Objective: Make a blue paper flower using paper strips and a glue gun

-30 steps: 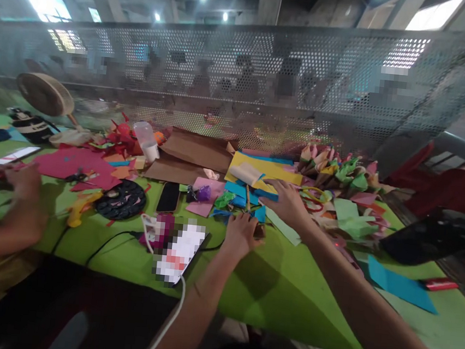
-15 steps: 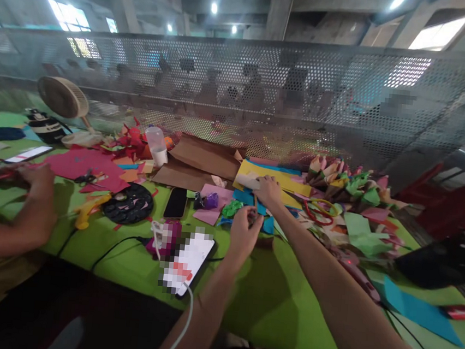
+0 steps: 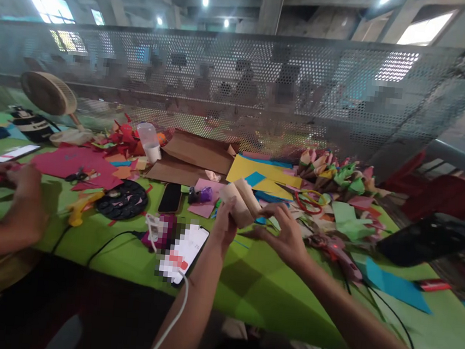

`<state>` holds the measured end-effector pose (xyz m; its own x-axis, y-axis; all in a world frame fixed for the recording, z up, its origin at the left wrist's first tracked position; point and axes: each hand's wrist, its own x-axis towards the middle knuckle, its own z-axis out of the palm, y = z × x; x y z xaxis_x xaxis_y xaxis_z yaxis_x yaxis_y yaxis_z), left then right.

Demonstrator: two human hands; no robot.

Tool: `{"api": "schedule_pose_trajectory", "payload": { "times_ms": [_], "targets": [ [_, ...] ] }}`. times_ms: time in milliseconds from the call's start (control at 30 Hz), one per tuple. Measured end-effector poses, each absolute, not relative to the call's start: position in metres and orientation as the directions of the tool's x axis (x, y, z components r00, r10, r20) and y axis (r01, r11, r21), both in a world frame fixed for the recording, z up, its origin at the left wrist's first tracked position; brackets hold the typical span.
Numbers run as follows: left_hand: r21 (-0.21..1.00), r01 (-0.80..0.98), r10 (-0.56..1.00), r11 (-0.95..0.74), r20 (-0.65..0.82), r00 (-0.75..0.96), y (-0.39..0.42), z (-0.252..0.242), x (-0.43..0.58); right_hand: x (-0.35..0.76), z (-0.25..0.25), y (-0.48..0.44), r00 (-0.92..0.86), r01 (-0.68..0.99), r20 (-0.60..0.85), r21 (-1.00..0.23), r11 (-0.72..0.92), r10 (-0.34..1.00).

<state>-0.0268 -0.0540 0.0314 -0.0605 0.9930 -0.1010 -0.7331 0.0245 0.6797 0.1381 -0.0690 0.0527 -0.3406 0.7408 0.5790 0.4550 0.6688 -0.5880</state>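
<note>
My left hand [image 3: 227, 222] is closed around a pale beige paper roll [image 3: 238, 202], held tilted above the green table. A lengthwise groove makes it look like two halves side by side; whether it is one piece or two I cannot tell. Just right of it, my right hand [image 3: 286, 235] has thumb and fingers apart, with nothing visible between them. Yellow paper sheets [image 3: 265, 172] with a small blue piece [image 3: 255, 179] on top lie behind the roll. A purple item [image 3: 205, 195] rests on pink paper to the left.
A phone with a lit screen [image 3: 183, 255] and white cable lies before my left forearm. Glue guns [image 3: 77, 209] [image 3: 337, 256], a black round tray [image 3: 123, 199], brown paper [image 3: 201, 158] and paper flowers [image 3: 335, 170] surround the work. A co-worker's arm [image 3: 19, 209] is at left.
The beige roll has come off the yellow paper into my left hand. My right hand has drawn back towards me and opened. The view has shifted slightly.
</note>
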Motion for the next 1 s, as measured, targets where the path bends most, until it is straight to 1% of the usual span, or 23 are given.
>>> {"api": "schedule_pose_trajectory", "payload": {
  "times_ms": [67,133,167,200,233,300,367,400,533,667,800,933,1000],
  "targets": [
    [0.654,-0.756,0.989,0.039,-0.133,-0.065,-0.056,0.034,-0.028,0.147,0.050,-0.069,-0.328,0.376,0.365,-0.795,0.475,0.871],
    [0.641,-0.766,0.988,0.058,-0.147,-0.049,-0.058,0.036,-0.029,0.151,0.044,-0.066,-0.378,0.292,0.121,-0.925,0.242,0.918],
    [0.638,-0.767,0.988,0.068,-0.150,-0.037,-0.059,0.037,-0.030,0.150,0.040,-0.064,-0.402,0.228,0.036,-0.964,0.138,0.915],
    [0.635,-0.769,0.988,0.078,-0.153,-0.026,-0.059,0.037,-0.030,0.149,0.036,-0.061,-0.416,0.141,-0.015,-0.989,0.048,0.909],
    [0.634,-0.768,0.987,0.093,-0.161,-0.014,-0.060,0.037,-0.030,0.146,0.033,-0.059,-0.416,0.030,-0.032,-0.999,-0.022,0.909],
    [0.638,-0.759,0.982,0.132,-0.191,0.010,-0.061,0.036,-0.029,0.139,0.029,-0.053,-0.360,-0.209,-0.014,-0.973,-0.095,0.933],
    [0.650,-0.739,0.975,0.174,-0.220,0.036,-0.061,0.035,-0.028,0.134,0.028,-0.045,-0.238,-0.384,0.012,-0.920,-0.083,0.971],
    [0.659,-0.727,0.972,0.193,-0.230,0.050,-0.060,0.034,-0.027,0.133,0.028,-0.041,-0.173,-0.431,0.014,-0.900,-0.063,0.985],
    [0.668,-0.705,0.965,0.239,-0.242,0.099,-0.057,0.033,-0.022,0.134,0.029,-0.024,-0.046,-0.480,0.029,-0.877,0.003,0.999],
    [0.669,-0.713,0.975,0.209,-0.199,0.099,-0.054,0.034,-0.019,0.139,0.028,-0.015,0.084,-0.488,0.109,-0.862,0.136,0.991],
    [0.678,-0.701,0.973,0.220,-0.204,0.107,-0.054,0.035,-0.017,0.144,0.029,-0.011,0.115,-0.503,0.118,-0.849,0.160,0.986],
    [0.672,-0.691,0.962,0.266,-0.228,0.148,-0.055,0.034,-0.015,0.145,0.035,-0.011,0.055,-0.485,0.120,-0.864,0.131,0.991],
    [0.676,-0.679,0.958,0.286,-0.227,0.177,-0.054,0.032,-0.013,0.145,0.038,-0.012,0.036,-0.506,0.108,-0.855,0.111,0.993]
  ]
}}
